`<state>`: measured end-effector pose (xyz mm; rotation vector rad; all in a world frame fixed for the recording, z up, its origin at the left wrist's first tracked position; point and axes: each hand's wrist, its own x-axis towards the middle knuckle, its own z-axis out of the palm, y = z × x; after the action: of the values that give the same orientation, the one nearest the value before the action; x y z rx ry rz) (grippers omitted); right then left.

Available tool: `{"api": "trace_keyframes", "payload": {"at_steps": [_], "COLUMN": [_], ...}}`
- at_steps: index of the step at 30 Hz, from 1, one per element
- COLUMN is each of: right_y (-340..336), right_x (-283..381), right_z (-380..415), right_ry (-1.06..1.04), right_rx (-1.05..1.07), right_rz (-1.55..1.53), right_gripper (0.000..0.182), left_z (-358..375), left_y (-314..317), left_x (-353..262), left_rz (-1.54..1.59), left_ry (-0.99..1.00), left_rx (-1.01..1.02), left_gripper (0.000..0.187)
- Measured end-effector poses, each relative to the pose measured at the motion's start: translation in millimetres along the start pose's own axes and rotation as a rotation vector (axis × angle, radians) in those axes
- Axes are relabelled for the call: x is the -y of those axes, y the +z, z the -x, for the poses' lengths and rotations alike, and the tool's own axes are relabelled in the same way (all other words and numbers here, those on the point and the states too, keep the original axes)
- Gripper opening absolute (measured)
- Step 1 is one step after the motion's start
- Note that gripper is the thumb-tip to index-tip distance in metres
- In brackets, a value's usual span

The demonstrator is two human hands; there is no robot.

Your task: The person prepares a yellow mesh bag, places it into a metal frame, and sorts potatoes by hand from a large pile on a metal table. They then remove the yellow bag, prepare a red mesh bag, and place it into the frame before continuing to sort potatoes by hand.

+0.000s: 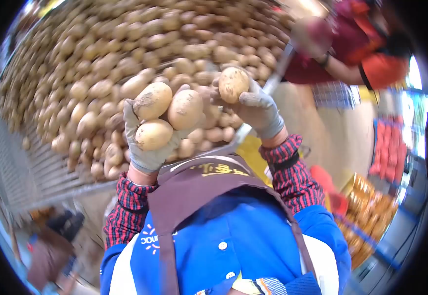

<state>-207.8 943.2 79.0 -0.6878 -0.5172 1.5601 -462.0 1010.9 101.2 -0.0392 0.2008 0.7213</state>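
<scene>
Three potatoes rest in my gloved left hand (147,158): a dirt-marked one (153,100) at the top, a round one (186,109) beside it and a smaller one (154,134) below. Its fingers curl around their outer side, partly hidden behind them. My right hand (265,112), also in a pale glove, grips a single speckled potato (233,84) with the thumb at its lower right side. Both hands are just above a large heap of potatoes (101,88), over its near edge.
The heap lies on a slatted metal table (42,177) with a raised rim. A co-worker in orange and maroon (341,59) stands at the upper right; another person (52,250) is at the lower left. Red sacks (388,152) and orange-yellow bags (366,211) are stacked at the right.
</scene>
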Motion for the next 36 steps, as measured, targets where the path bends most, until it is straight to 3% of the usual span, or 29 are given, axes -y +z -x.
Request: {"api": "trace_keyframes", "payload": {"at_steps": [4,7,8,11,14,17,22,24,26,28,29,31,32,34,35,36], "right_y": [-20.2,-40.5,-44.6,-64.6,-79.4,-103.2,-118.8,-129.0,-144.4,-179.4,-212.5,-181.2,-178.8,-170.6,-159.3,-142.7], "right_x": [8.5,-19.4,-34.7,-78.6,-103.4,-117.9,-119.6,-121.8,-135.0,-157.0,-181.4,-131.2,-116.4,-97.1,-83.5,-69.5], "right_z": [133.5,221.2,244.8,292.2,327.1,334.0,333.6,329.6,340.8,354.3,367.0,322.8,304.5,268.0,244.9,215.8], "right_ry": [-0.319,-0.626,-0.736,-0.904,-1.053,-1.072,-1.060,-0.800,-0.579,-0.529,-0.489,-0.440,-0.402,-0.304,-0.290,-0.270], "right_rx": [-0.394,-0.769,-0.897,-1.175,-1.489,-1.550,-1.734,-1.772,-1.558,-1.256,-1.083,-1.544,-1.500,-1.677,-1.648,-1.370], "right_rz": [-0.273,-0.326,-0.461,-0.689,-0.541,-0.432,-0.367,-0.326,-0.398,-0.481,-0.158,-0.640,-0.620,0.053,0.076,0.551], "right_gripper": [0.063,0.051,0.047,0.037,0.037,0.035,0.041,0.041,0.050,0.056,0.063,0.038,0.038,0.033,0.033,0.033], "left_z": [-33.4,-53.2,-61.3,-69.2,-60.4,-66.2,-65.3,-63.4,-61.6,-62.2,-57.8,-69.9,-70.8,-66.8,-61.2,-48.2], "left_y": [26.5,2.3,-42.2,-51.5,-64.8,-98.4,-114.3,-128.9,-153.7,-140.8,-121.4,-113.9,-80.1,-27.8,-19.8,-20.8], "left_x": [89.6,175.4,203.5,274.6,329.6,358.0,390.9,402.2,403.4,372.7,355.2,304.0,273.5,205.5,173.7,145.0], "left_rz": [-0.001,-0.140,-0.054,-0.207,-0.261,-0.266,-0.482,-0.701,-0.491,-0.625,-0.570,-0.467,-0.694,-1.169,-1.420,-1.560], "left_ry": [-0.425,-0.790,-0.915,-1.255,-1.384,-1.452,-1.488,-1.446,-1.421,-1.480,-1.452,-1.482,-1.292,-0.893,-0.675,-0.448], "left_rx": [-0.043,-0.154,0.064,-0.220,-0.301,-0.385,-0.297,-0.217,-0.101,-0.038,-0.158,-0.017,0.048,0.119,0.124,-0.004], "left_gripper": [0.075,0.070,0.062,0.060,0.064,0.065,0.063,0.058,0.053,0.043,0.042,0.044,0.044,0.043,0.042,0.040]}}
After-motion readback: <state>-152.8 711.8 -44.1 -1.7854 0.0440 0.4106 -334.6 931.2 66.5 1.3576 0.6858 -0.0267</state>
